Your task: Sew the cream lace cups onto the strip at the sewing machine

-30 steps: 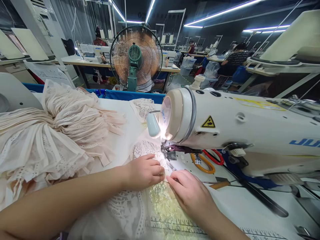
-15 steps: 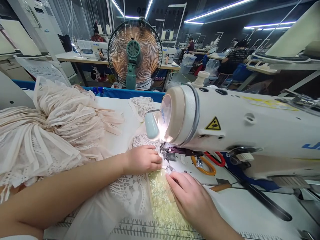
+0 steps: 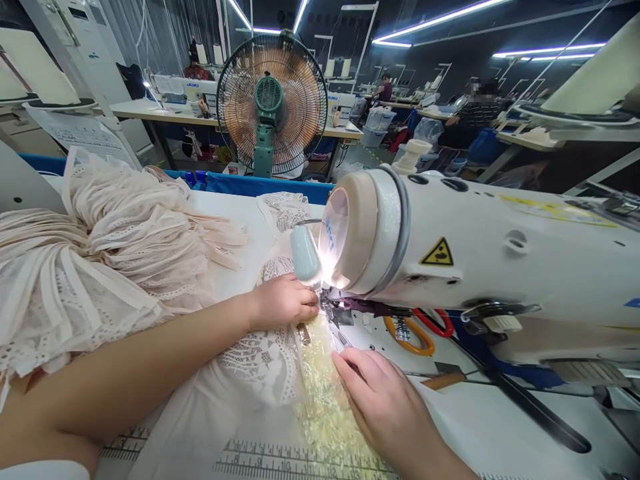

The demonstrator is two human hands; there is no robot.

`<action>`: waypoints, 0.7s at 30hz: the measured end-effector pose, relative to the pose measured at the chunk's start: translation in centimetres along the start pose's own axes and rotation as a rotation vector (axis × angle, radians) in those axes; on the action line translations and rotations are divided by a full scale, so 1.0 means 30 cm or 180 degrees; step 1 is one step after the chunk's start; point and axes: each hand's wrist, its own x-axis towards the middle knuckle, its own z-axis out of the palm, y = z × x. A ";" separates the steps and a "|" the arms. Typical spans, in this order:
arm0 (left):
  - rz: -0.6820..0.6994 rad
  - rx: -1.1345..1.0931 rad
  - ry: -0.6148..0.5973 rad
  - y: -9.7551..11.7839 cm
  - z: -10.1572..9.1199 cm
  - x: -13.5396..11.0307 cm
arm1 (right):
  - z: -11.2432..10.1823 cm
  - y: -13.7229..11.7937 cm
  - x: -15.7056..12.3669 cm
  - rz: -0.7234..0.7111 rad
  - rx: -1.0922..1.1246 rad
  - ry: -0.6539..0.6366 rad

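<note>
My left hand (image 3: pixel 286 301) lies on the white lace fabric (image 3: pixel 265 367) just left of the needle area, its fingers curled together and pressing the cloth. Close to its fingertips is the presser foot (image 3: pixel 324 303) of the sewing machine (image 3: pixel 450 240). A shiny yellowish clear strip (image 3: pixel 325 393) runs from under those fingertips toward me. To its right, my right hand (image 3: pixel 385 393) is closed around a slim metal tool (image 3: pixel 341 337), whose thin end points at the presser foot. Most of that tool is hidden in the hand, so its kind is unclear.
Gathered lace pieces (image 3: pixel 130 247) are heaped at left. Orange-handled scissors (image 3: pixel 417 337) and a red handle (image 3: pixel 443 323) lie under the machine arm. A lamp (image 3: pixel 305 253) hangs beside the needle. A ruler scale (image 3: pixel 270 463) crosses the front edge. Beyond stands a fan (image 3: pixel 273 103).
My left hand has moved slightly away from me, toward the presser foot, with the lace. More of the yellowish strip shows below its fingers. My right hand stays nearly in place.
</note>
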 end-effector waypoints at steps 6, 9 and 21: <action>-0.0366 -0.0125 -0.0295 -0.019 -0.006 0.017 | 0.004 0.001 -0.004 0.0011 -0.0015 0.0020; -0.1057 -0.0435 -0.0201 0.003 -0.046 0.025 | 0.010 -0.004 -0.005 0.0036 -0.0025 0.0013; -0.1131 -0.1882 -0.1053 0.111 -0.209 -0.005 | -0.058 -0.107 -0.054 0.0978 0.1166 0.0163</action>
